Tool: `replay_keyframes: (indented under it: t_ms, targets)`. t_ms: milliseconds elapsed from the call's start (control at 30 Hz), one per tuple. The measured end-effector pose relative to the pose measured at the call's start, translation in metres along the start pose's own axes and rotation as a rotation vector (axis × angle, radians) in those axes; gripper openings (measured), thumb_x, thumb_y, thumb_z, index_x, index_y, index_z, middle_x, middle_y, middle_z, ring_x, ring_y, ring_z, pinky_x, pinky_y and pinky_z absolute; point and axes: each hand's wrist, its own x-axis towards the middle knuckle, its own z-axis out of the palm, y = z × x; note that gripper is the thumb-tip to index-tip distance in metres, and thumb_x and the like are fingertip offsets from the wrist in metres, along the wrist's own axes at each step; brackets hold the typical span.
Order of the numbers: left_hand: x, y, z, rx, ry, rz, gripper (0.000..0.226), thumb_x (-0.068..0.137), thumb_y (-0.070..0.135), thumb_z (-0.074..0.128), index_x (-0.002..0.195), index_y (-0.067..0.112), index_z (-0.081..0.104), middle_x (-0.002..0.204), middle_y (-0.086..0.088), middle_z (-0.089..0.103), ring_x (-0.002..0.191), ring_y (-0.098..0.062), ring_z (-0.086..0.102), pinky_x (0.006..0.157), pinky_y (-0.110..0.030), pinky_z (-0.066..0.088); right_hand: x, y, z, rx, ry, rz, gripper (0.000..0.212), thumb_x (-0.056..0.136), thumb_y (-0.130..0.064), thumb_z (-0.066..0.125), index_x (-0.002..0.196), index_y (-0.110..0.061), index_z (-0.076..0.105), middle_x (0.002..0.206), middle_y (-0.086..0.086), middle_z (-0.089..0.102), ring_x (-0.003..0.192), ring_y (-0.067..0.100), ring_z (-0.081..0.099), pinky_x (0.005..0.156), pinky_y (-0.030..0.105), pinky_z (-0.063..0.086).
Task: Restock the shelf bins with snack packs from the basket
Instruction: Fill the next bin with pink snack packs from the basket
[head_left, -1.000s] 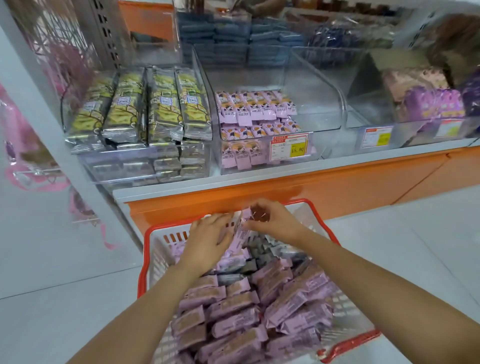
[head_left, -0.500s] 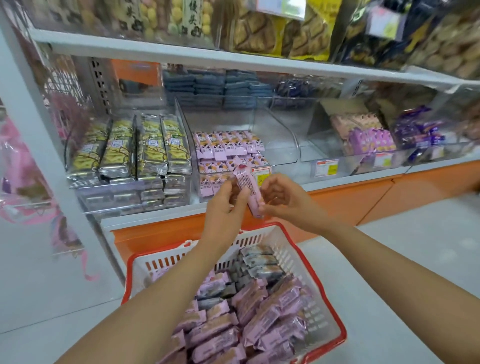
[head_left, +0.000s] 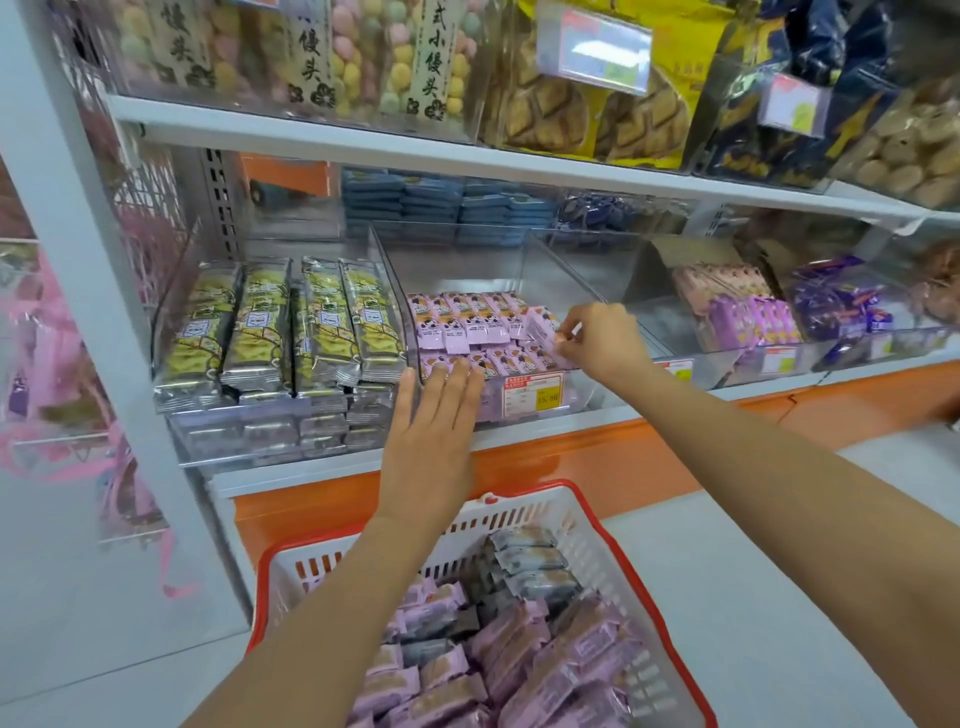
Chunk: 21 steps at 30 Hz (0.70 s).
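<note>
Pink glossy pack (head_left: 540, 323) pinched by right hand (head_left: 597, 338); left hand (head_left: 434, 421) flat at clear bin (head_left: 579, 387).

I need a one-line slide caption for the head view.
Right hand pinches a pink snack pack over the clear shelf bin; left hand lies flat at its front edge.

Both arms reach forward, left hand (head_left: 434, 415) flat, right hand (head_left: 602, 338) pinching.
</note>
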Motion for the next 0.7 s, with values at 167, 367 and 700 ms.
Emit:
replay_keyframes:
  t_ms: [167,367,700]
  targets:
    - [0.001,-0.002,0.007,0.001,-0.007,0.009,0.095,0.068,0.012,0.077,0.152,0.007,0.034,0.153,-0.012,0.041,0.141,-0.033,0.036,0.122,-0.05,-0.003,0.017,-0.008,0.017,-0.268,-0.122,0.058,0.016,0.082,-0.019,0.074,0.094,-0.01,0.074,0.091,0.011,0.07,0.083,0.028,0.065,0.064,0.029,0.045]
    - [0.0,-0.002,0.006,-0.021,-0.035,0.007,0.094,0.07,0.011,0.074,0.153,0.007,0.031,0.156,-0.012,0.036,0.144,-0.033,0.033,0.123,-0.049,-0.005,0.023,-0.011,0.016,-0.373,-0.211,0.114,0.02,0.087,-0.016,0.07,0.102,-0.004,0.065,0.103,0.014,0.067,0.092,0.029,0.062,0.066,0.03,0.044]
    - [-0.002,-0.001,0.0,-0.054,0.01,0.026,0.092,0.072,0.013,0.069,0.154,0.006,0.028,0.161,-0.011,0.027,0.149,-0.031,0.023,0.122,-0.051,-0.003,-0.011,-0.014,-0.005,0.217,-0.063,-0.19,0.007,0.085,-0.01,0.071,0.09,-0.009,0.077,0.087,0.003,0.073,0.075,0.014,0.064,0.081,0.031,0.055]
